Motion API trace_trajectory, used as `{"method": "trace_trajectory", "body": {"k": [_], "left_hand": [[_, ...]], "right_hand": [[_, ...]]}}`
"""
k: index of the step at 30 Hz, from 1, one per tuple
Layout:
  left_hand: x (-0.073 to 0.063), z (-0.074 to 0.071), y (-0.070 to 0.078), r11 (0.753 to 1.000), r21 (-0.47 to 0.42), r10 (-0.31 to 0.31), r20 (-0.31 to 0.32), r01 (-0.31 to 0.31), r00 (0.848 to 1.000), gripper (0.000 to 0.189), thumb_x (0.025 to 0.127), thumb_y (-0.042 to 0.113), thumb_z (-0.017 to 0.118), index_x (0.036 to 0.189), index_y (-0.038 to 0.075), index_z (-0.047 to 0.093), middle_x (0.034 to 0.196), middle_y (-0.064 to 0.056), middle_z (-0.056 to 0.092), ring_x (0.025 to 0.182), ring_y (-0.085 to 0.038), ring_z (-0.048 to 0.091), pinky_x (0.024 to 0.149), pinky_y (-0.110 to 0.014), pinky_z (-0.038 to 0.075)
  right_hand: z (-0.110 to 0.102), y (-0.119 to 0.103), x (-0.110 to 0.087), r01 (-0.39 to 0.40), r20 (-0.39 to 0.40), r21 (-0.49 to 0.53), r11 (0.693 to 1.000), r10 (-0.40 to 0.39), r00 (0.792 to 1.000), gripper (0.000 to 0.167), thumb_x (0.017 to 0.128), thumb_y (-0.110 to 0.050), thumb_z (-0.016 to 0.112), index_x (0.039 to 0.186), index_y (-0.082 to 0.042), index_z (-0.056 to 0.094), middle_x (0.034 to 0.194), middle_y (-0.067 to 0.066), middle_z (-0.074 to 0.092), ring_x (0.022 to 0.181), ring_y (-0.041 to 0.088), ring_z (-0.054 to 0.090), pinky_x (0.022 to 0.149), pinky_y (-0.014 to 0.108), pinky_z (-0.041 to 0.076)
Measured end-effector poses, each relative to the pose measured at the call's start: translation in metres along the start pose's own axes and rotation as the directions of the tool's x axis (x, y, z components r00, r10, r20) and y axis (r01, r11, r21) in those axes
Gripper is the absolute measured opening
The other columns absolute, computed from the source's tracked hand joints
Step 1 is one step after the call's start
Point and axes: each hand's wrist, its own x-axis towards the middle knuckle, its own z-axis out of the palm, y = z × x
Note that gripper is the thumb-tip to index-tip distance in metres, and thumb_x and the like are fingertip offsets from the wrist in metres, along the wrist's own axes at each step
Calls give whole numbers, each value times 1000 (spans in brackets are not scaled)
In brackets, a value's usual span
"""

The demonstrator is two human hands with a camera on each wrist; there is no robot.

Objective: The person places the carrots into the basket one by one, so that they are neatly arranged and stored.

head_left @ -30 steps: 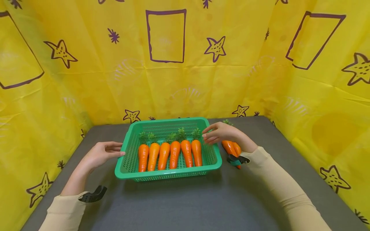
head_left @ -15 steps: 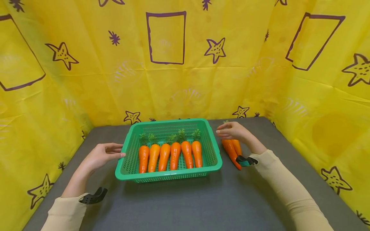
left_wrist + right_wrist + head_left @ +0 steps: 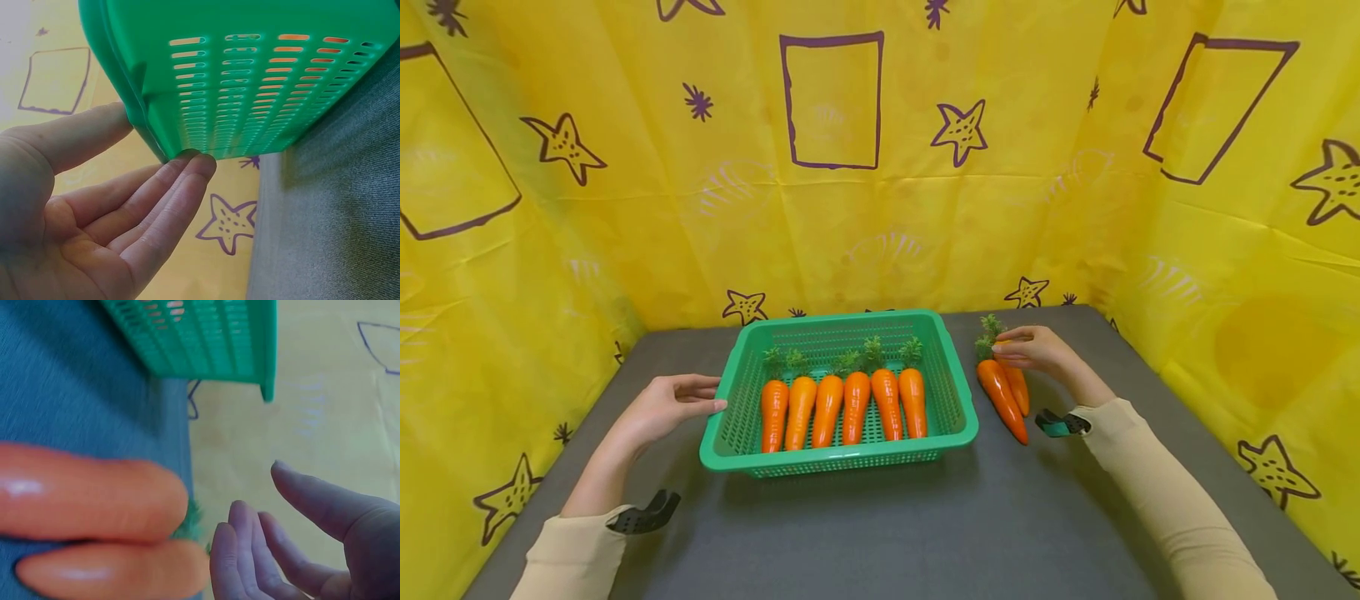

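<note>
My left hand (image 3: 662, 408) is at the left side of a green plastic basket (image 3: 842, 456). In the left wrist view, the thumb and fingertips touch the basket's rim and outer wall, with fingers nearly straight. Several orange carrots (image 3: 856, 408) with green tops lie side by side in the basket. To its right, two more carrots rest on the table: a front one (image 3: 1002, 402) and one partly hidden behind it (image 3: 1017, 387). My right hand (image 3: 1037, 350) hovers over their top ends, fingers apart from the thumb; the right wrist view shows nothing held.
The dark grey table (image 3: 865, 533) is bounded by yellow patterned cloth (image 3: 835, 225) at the back and both sides. The basket stands in the middle of the table, close to the back cloth.
My right hand has moved right, from over the basket's right rim to above the two loose carrots, which now show more. The left hand has stayed at the basket.
</note>
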Motion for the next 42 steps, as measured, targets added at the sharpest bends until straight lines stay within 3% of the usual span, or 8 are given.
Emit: {"method": "trace_trajectory", "body": {"k": [6, 11, 18, 31, 42], "left_hand": [[-1, 0, 0, 1000, -5, 5, -3, -5, 1000, 64, 85, 39, 70, 132, -1, 53, 115, -19, 66, 106, -32, 64, 89, -51, 50], [-1, 1, -2, 1000, -17, 13, 1, -13, 1000, 63, 85, 38, 70, 132, -1, 54, 116, -20, 66, 106, -32, 64, 90, -53, 48], [-1, 1, -3, 1000, -14, 17, -1, -17, 1000, 63, 85, 38, 70, 131, -1, 54, 115, -20, 66, 105, -32, 64, 90, -53, 49], [0, 2, -2, 1000, -15, 23, -15, -23, 1000, 62, 85, 38, 71, 130, -1, 55, 113, -18, 67, 103, -31, 65, 90, -53, 48], [-1, 1, -1, 1000, -18, 22, -19, -22, 1000, 62, 85, 37, 70, 131, -1, 54, 113, -18, 67, 104, -31, 65, 91, -54, 48]], "right_hand": [[-10, 15, -1, -60, -41, -8, 998, 59, 997, 62, 94, -20, 61, 140, 11, 35, 134, 25, 49, 116, 27, 59, 103, 43, 41], [-18, 28, 0, -112, -61, 23, 993, 114, 992, 64, 93, -18, 61, 141, 13, 32, 127, 19, 53, 99, 12, 66, 101, 38, 45], [-23, 43, 4, -142, -47, 9, 990, 142, 989, 66, 95, -22, 59, 142, 13, 29, 137, 26, 47, 93, 5, 65, 99, 37, 46], [-16, 53, 11, -227, -83, -27, 973, 225, 971, 70, 94, -28, 60, 143, 11, 30, 141, 25, 41, 77, -5, 60, 89, 27, 53], [-12, 48, 15, -281, -110, -119, 952, 268, 957, 71, 90, -36, 64, 138, 10, 40, 119, 11, 60, 81, 2, 60, 89, 31, 53]]}}
